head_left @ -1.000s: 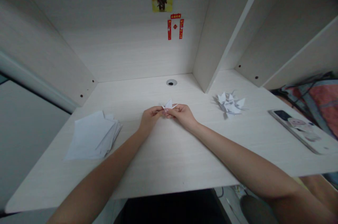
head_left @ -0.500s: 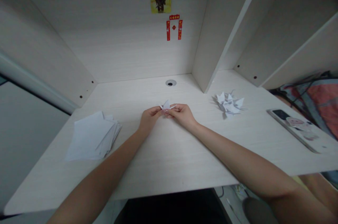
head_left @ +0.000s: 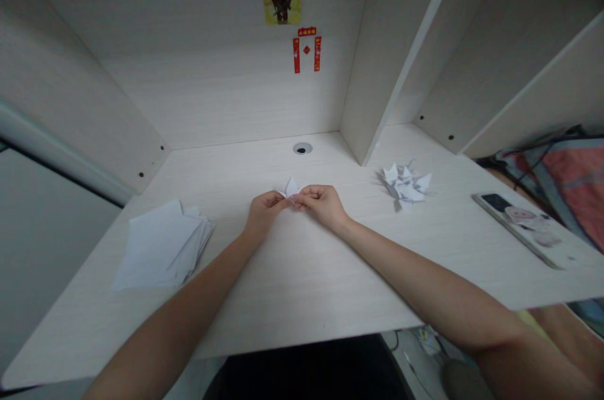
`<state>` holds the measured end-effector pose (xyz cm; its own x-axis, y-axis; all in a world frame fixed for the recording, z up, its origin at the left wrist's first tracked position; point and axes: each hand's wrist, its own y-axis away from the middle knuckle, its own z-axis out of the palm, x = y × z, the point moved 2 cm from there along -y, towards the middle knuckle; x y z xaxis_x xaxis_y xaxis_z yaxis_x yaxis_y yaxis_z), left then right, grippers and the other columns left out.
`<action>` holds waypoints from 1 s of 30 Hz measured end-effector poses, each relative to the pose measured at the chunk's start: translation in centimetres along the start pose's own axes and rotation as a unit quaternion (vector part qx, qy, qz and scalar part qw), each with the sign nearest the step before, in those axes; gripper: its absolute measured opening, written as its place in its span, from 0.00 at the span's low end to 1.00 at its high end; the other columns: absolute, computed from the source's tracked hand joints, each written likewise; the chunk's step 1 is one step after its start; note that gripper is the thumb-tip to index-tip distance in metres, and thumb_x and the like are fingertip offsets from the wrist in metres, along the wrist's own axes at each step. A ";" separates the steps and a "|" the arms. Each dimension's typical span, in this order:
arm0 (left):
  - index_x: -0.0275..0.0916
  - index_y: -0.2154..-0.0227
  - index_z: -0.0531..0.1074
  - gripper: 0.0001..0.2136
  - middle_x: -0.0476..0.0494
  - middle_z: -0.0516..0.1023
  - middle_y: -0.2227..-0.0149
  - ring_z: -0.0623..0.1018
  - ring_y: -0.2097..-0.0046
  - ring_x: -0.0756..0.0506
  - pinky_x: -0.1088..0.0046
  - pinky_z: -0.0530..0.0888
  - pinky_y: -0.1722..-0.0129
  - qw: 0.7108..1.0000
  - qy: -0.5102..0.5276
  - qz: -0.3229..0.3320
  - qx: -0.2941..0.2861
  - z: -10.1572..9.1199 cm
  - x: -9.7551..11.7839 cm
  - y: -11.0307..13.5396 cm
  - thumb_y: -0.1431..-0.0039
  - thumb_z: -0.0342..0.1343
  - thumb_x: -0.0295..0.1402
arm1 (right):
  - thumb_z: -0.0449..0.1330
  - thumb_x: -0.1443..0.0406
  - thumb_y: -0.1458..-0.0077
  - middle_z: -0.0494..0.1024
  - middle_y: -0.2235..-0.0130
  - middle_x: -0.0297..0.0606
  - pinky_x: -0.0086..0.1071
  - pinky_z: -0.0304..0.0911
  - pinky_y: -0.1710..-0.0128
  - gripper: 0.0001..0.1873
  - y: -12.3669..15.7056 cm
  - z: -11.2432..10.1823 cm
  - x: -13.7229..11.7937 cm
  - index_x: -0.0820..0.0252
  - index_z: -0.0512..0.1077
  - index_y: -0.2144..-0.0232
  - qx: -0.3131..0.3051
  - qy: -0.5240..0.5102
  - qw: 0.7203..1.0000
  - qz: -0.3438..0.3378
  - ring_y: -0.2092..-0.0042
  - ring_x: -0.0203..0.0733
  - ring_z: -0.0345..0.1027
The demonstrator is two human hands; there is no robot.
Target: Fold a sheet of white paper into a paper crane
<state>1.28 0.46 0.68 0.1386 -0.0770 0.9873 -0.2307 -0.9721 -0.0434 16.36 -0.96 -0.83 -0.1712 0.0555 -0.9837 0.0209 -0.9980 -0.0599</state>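
Between my two hands, over the middle of the desk, is a small white origami crane [head_left: 291, 186] with a pointed part standing up. My left hand [head_left: 265, 212] pinches its left side between thumb and fingers. The right side is gripped by my right hand [head_left: 324, 204], thumb tip close to the left thumb. Fingers cover most of the paper's lower part. Off to the right lies a cluster of folded white paper cranes [head_left: 406, 184]. A loose stack of white paper sheets [head_left: 158, 246] rests left of my left arm.
A phone [head_left: 516, 230] in a pale case lies near the desk's right edge. Red and grey fabric [head_left: 561, 167] is piled beyond it. An upright panel [head_left: 372, 60] divides the back, and a round cable hole [head_left: 302, 148] sits near the back wall.
The view has shifted slightly. Both hands keep hold of the folded paper; the thin points that stuck out at its sides are now mostly covered by fingers.
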 end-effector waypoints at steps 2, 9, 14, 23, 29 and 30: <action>0.36 0.82 0.71 0.11 0.51 0.72 0.79 0.68 0.74 0.51 0.75 0.64 0.71 1.000 -0.001 0.004 0.012 -0.1 0.1 0.0 0.58 0.61 0.40 | 0.67 0.56 0.62 0.78 0.76 0.37 0.28 0.64 0.71 0.16 0.0 0.0 -0.2 0.64 0.75 0.76 -0.003 -0.007 1.000 0.000 0.75 0.34 0.69; 0.37 0.84 0.67 0.15 0.54 0.64 0.82 0.62 0.77 0.53 0.77 0.60 0.75 1.000 -0.013 -0.006 0.013 -0.1 0.3 0.1 0.56 0.61 0.44 | 0.65 0.56 0.58 0.77 0.73 0.36 0.28 0.64 0.72 0.14 0.0 -0.2 -1.3 0.61 0.75 0.72 0.052 0.002 0.997 -0.058 0.74 0.34 0.67; 0.36 0.81 0.70 0.15 0.52 0.69 0.79 0.66 0.75 0.52 0.76 0.62 0.74 1.000 -0.022 -0.003 -0.004 0.1 0.2 0.1 0.57 0.61 0.44 | 0.64 0.56 0.57 0.77 0.72 0.36 0.28 0.62 0.72 0.14 -0.2 -0.5 -1.2 0.60 0.76 0.71 0.074 0.021 0.994 -0.077 0.74 0.33 0.66; 0.35 0.82 0.71 0.16 0.53 0.66 0.82 0.64 0.77 0.53 0.77 0.58 0.78 0.998 -0.058 -0.015 0.019 0.1 -0.2 0.1 0.58 0.62 0.45 | 0.65 0.56 0.58 0.78 0.72 0.37 0.29 0.61 0.72 0.14 0.0 -0.3 -1.2 0.61 0.76 0.72 0.068 0.024 0.995 -0.068 0.74 0.34 0.66; 0.36 0.84 0.67 0.17 0.54 0.62 0.82 0.61 0.78 0.54 0.77 0.56 0.78 0.999 -0.024 -0.022 0.026 -0.2 -0.5 0.1 0.58 0.62 0.45 | 0.65 0.55 0.60 0.77 0.75 0.36 0.29 0.61 0.72 0.14 0.2 -0.1 -1.6 0.60 0.76 0.75 0.072 0.002 0.996 -0.057 0.75 0.34 0.66; 0.36 0.84 0.66 0.17 0.54 0.62 0.82 0.61 0.78 0.54 0.77 0.56 0.78 0.999 -0.017 -0.026 0.027 -0.2 -0.5 0.1 0.58 0.62 0.45 | 0.66 0.55 0.60 0.77 0.75 0.36 0.29 0.61 0.72 0.14 0.3 -0.1 -1.6 0.60 0.75 0.75 0.074 -0.001 0.996 -0.053 0.75 0.34 0.66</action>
<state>1.01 0.46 0.23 0.1827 -0.0328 0.9826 -0.1707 -0.9853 -0.0011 16.76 -1.31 0.76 -0.1663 0.1613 -0.9728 -0.1431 -0.9800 -0.1381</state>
